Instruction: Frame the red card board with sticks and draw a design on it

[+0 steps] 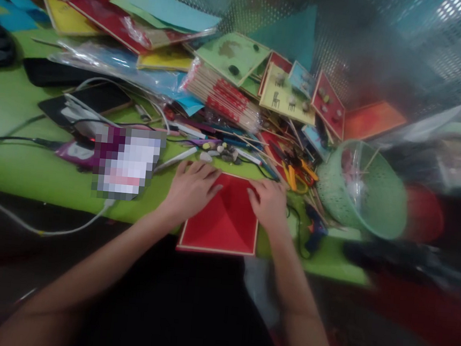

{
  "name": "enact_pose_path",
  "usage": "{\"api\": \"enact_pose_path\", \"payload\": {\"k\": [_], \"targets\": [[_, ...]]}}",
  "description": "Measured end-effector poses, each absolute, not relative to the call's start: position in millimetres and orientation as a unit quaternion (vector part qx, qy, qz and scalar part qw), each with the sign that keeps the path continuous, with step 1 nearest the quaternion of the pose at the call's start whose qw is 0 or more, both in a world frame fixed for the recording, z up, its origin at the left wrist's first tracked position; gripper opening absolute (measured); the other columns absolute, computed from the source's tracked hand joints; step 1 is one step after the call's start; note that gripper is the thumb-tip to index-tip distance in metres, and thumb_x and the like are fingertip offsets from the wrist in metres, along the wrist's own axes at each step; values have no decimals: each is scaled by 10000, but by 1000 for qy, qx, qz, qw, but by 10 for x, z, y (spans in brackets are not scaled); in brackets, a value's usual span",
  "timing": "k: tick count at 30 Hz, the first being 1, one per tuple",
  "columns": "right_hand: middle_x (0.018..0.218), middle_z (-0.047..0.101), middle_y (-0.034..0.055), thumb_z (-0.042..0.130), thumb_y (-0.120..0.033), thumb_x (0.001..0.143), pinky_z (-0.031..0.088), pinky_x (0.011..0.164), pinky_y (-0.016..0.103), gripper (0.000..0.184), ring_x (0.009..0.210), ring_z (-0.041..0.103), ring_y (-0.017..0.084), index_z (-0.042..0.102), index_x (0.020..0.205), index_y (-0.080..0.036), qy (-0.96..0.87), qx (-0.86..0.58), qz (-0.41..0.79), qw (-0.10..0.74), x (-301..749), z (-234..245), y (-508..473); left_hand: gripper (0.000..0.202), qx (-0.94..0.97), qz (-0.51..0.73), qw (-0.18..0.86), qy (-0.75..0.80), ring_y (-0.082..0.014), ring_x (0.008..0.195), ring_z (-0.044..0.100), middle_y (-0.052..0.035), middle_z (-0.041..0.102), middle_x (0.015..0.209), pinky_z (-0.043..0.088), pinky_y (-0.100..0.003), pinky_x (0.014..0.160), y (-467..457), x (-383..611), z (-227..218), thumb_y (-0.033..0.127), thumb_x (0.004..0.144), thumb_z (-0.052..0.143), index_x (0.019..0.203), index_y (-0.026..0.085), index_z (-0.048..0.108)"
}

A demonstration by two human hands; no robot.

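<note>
A red card panel (221,226) edged with thin pale sticks lies at the table's front edge, close to my body. My left hand (190,191) is on its far left corner, fingers bent at the edge and thumb over the red face. At the far right corner, my right hand (270,201) grips in a similar way, its thumb also on the face. The undersides of the fingertips are hidden. Just beyond the panel sit several small pebbles (220,151) and some pens (248,156). Orange-handled scissors (300,179) lie past my right hand.
A green plastic basket (385,202) stands at the right, by a blue glue gun (315,229). Bundled wooden sticks (225,94) and decorated card panels (288,94) fill the back. On the left, a pixelated phone (128,161) and white cable (12,218) lie on the green table (24,171).
</note>
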State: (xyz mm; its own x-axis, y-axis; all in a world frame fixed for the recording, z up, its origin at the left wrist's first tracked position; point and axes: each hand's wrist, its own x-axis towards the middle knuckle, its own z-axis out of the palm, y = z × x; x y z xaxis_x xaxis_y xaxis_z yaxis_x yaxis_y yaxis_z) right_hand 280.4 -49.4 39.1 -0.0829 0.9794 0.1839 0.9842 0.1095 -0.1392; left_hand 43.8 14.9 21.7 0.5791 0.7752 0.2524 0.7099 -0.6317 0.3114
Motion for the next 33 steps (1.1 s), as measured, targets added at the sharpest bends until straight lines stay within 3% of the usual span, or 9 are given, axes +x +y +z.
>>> {"api": "enact_pose_path", "payload": {"k": [5,14,21,28,33], "targets": [[1035,788,90,601,-303,1016,393,954,442,234,1044,624,284,794,1103,-201,-720,-682,-54,116,2872,391,-502,390,882,180,71,431,-368,1302,574,-148,732,1287,405,-574,1075,140,390,191,342,1053,500,1354,180,687],[1277,751,108,581,-327,1029,409,959,447,368,1154,602,300,693,1344,-175,-772,-628,-27,88,2668,383,-485,409,907,173,90,373,-356,1303,577,-141,718,1323,400,-524,1084,116,561,210,375,1051,522,1377,178,670],[1058,799,87,585,-294,1022,412,966,447,244,1064,635,291,791,1103,-190,-721,-679,-50,126,2837,376,-487,399,864,184,92,459,-375,1302,573,-137,730,1307,368,-598,1077,113,425,210,403,1063,485,1340,198,687],[1258,760,111,595,-331,1021,399,968,446,354,1169,613,295,707,1319,-176,-773,-626,-29,95,2693,374,-464,411,889,187,117,401,-362,1327,555,-139,728,1313,370,-569,1086,102,515,220,367,1048,509,1382,186,668],[1080,797,88,587,-303,1021,392,964,450,245,1076,628,293,785,1116,-193,-724,-677,-57,118,2782,377,-472,387,853,196,118,469,-383,1293,568,-125,735,1314,355,-617,1076,117,435,234,392,1051,492,1324,227,711]]}}
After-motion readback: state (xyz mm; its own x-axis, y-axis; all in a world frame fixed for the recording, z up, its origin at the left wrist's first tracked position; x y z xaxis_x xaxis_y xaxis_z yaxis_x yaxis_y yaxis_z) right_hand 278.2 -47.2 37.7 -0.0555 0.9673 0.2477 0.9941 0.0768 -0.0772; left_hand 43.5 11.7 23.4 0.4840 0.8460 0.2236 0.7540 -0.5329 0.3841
